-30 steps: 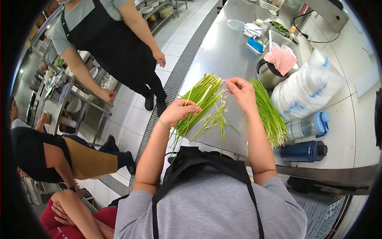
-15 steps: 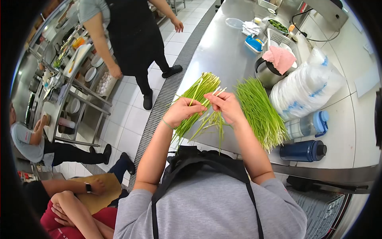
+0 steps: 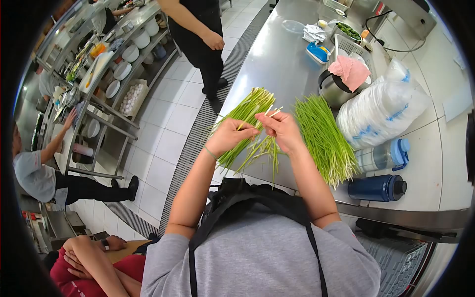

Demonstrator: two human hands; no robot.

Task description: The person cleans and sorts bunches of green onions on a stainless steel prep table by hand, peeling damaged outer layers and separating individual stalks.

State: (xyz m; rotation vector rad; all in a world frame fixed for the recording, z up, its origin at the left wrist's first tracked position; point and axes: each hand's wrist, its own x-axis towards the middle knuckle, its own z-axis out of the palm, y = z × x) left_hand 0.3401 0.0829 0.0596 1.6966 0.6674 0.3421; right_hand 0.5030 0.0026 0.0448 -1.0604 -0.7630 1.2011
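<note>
Both of my hands are raised close together over the near edge of the steel counter. My right hand (image 3: 282, 132) pinches a few garlic chives, their pale cut ends (image 3: 273, 112) sticking up past the fingertips. Fingertips of my left hand (image 3: 230, 137) are pressed together on the same thin stalks, partly hidden by the thumb. Loose green strands (image 3: 267, 147) hang down between the hands. Behind my left hand lies a bundle of garlic chives (image 3: 253, 105). A larger, brighter green bundle (image 3: 324, 141) rests to the right of my right hand.
On the steel counter (image 3: 269, 57) stand a metal pot (image 3: 330, 93) with a pink cloth (image 3: 349, 73), bagged plastic containers (image 3: 378, 114), two bottles (image 3: 378, 188) and a blue-white dish (image 3: 317, 52). People stand left across the tiled aisle; a red-sleeved person (image 3: 94, 277) is close at lower left.
My hands stay nearly in place, still pinching the stalks. The person in the black apron has moved away up the aisle. The far-left person has stretched an arm toward the shelf.
</note>
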